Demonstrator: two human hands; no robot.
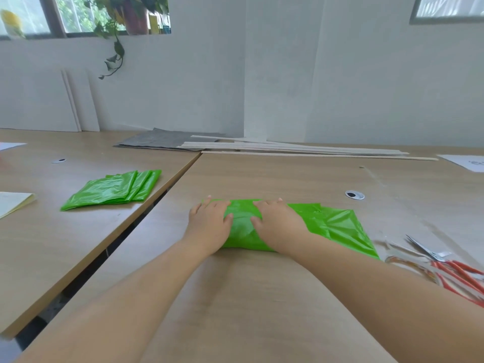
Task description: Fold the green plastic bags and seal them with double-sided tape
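Both hands, left hand [208, 224] and right hand [277, 222], are pressing flat-fingered on the thin crinkly green plastic bag [337, 226] lying on the wooden table [262, 297], likely creasing its fold.

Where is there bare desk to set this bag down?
Free: the near desk between the forearms, below the green bag; the band beyond it, from the desk seam to the cable grommet, short of the white strips; the left desk nearer than the stack of folded bags. Crowded: right of the bag, with scissors and clear scraps.
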